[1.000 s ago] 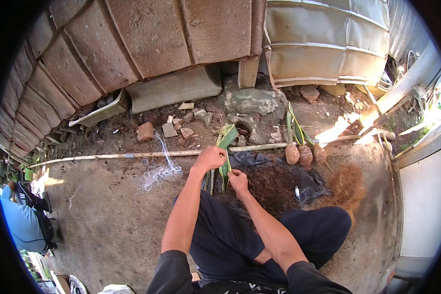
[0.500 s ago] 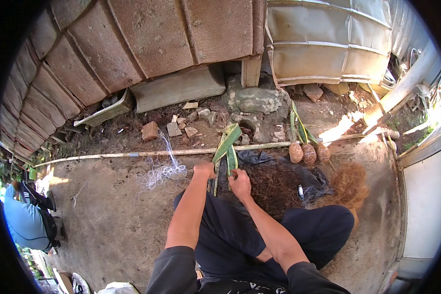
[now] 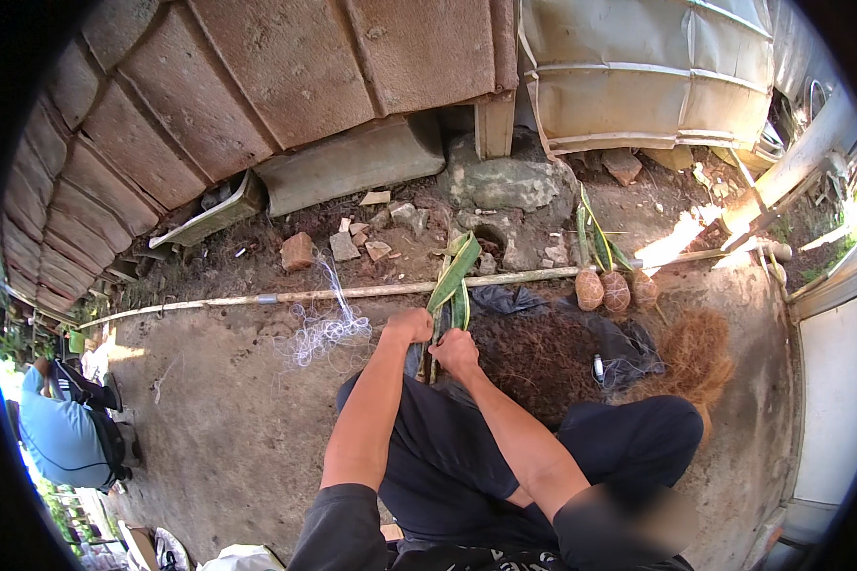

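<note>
Long green leaves with yellow edges, snake plant leaves, stand upright in front of my knees, their tips crossing and leaning to the right. My left hand is closed on them from the left side. Lower down, my right hand is closed round the leaves near their bases, fingers curled in. The lower ends show just under my hands, above my dark trousers; my fingers partly hide where they grip. Beside my right hand lies dark loose soil on black plastic.
Tangled white string lies left of my hands. A bamboo pole crosses beyond them. To the right are fibre-wrapped plant balls, black plastic, a small white spool and brown coconut fibre. A person in blue is at far left.
My right hand has slid down the leaves and leftward, closer to my left hand. The whole view has shifted slightly; the string and plant balls lie as before.
</note>
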Action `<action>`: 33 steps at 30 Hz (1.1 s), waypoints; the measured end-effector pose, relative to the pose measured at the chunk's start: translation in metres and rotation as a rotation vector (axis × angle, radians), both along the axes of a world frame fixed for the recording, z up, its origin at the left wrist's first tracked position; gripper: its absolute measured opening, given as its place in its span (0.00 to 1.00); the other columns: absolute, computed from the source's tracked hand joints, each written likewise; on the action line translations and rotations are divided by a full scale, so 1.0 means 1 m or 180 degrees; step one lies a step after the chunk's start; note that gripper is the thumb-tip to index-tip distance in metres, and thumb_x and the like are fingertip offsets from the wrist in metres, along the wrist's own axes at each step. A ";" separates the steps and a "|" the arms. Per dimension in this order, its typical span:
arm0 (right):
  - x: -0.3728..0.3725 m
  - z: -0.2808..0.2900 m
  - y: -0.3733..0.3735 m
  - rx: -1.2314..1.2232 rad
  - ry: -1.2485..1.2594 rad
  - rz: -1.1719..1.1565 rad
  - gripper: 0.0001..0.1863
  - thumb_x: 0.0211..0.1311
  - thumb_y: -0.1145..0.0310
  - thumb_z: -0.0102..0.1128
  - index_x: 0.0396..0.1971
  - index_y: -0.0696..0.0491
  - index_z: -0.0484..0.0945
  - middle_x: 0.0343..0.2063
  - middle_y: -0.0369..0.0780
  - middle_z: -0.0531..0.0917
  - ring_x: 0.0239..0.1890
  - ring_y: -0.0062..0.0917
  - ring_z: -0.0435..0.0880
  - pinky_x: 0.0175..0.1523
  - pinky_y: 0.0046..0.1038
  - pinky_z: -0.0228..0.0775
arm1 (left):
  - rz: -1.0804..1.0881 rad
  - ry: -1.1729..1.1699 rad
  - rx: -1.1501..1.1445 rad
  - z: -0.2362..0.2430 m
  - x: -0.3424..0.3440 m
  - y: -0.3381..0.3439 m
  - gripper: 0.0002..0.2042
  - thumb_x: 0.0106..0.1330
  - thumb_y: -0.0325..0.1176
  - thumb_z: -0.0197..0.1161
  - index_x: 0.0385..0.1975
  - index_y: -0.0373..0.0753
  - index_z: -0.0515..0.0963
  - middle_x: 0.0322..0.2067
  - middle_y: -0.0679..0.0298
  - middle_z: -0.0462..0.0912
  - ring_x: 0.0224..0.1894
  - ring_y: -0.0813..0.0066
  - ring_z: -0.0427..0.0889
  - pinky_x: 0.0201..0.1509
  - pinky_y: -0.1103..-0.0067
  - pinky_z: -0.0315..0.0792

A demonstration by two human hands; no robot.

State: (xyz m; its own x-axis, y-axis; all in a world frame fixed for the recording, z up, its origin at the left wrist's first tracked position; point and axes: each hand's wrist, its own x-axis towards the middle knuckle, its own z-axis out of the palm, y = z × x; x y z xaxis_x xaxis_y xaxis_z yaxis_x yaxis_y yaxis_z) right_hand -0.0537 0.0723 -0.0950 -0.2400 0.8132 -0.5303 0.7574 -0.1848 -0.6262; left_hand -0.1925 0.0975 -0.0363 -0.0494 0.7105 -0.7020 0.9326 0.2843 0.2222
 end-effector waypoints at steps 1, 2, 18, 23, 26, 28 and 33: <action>-0.001 0.001 0.001 -0.0066 0.0050 -0.0037 0.15 0.50 0.58 0.71 0.30 0.55 0.86 0.29 0.44 0.87 0.32 0.34 0.87 0.42 0.34 0.80 | -0.0034 0.0106 0.0009 -0.003 -0.001 0.001 0.15 0.55 0.34 0.57 0.43 0.48 0.83 0.46 0.55 0.83 0.50 0.56 0.81 0.53 0.67 0.74; 0.000 0.003 0.002 -0.0050 0.0153 -0.0119 0.15 0.50 0.58 0.71 0.30 0.56 0.86 0.29 0.44 0.87 0.31 0.33 0.87 0.40 0.33 0.80 | -0.0072 0.0212 0.0018 -0.006 -0.003 0.002 0.15 0.56 0.35 0.57 0.42 0.47 0.83 0.46 0.55 0.83 0.50 0.56 0.81 0.53 0.67 0.74; 0.062 0.012 0.040 0.0030 0.1078 -0.0013 0.24 0.60 0.68 0.59 0.56 0.60 0.72 0.36 0.43 0.86 0.37 0.24 0.83 0.43 0.28 0.73 | 0.0134 0.0091 0.0914 0.011 0.024 -0.010 0.19 0.63 0.42 0.58 0.52 0.44 0.77 0.50 0.51 0.80 0.55 0.54 0.77 0.58 0.63 0.71; 0.052 0.012 0.027 -0.0154 0.1389 -0.0283 0.26 0.59 0.65 0.61 0.56 0.61 0.73 0.37 0.43 0.86 0.39 0.26 0.85 0.43 0.29 0.74 | 0.0309 0.0199 0.0246 -0.015 0.006 -0.003 0.17 0.60 0.40 0.66 0.47 0.41 0.79 0.45 0.54 0.83 0.50 0.61 0.81 0.52 0.65 0.75; 0.050 0.021 0.019 0.0074 0.1028 0.0125 0.28 0.59 0.65 0.62 0.57 0.61 0.71 0.37 0.43 0.86 0.38 0.24 0.84 0.41 0.28 0.73 | 0.0512 -0.0133 0.0089 -0.033 0.002 -0.003 0.15 0.57 0.37 0.69 0.44 0.41 0.80 0.37 0.57 0.85 0.39 0.66 0.86 0.46 0.68 0.77; 0.051 0.015 0.020 0.0182 0.1203 0.0136 0.29 0.61 0.65 0.61 0.60 0.62 0.69 0.38 0.41 0.85 0.38 0.23 0.83 0.42 0.28 0.73 | 0.0595 -0.0205 -0.0012 -0.038 0.002 0.000 0.14 0.56 0.35 0.70 0.42 0.41 0.80 0.33 0.59 0.86 0.32 0.69 0.86 0.41 0.69 0.78; 0.063 0.019 0.013 -0.0441 0.2243 -0.0097 0.28 0.66 0.67 0.57 0.63 0.60 0.65 0.42 0.38 0.84 0.45 0.22 0.80 0.51 0.27 0.69 | 0.0741 -0.0272 -0.0053 -0.044 -0.004 0.005 0.16 0.56 0.32 0.69 0.42 0.36 0.76 0.39 0.58 0.85 0.31 0.66 0.87 0.35 0.71 0.79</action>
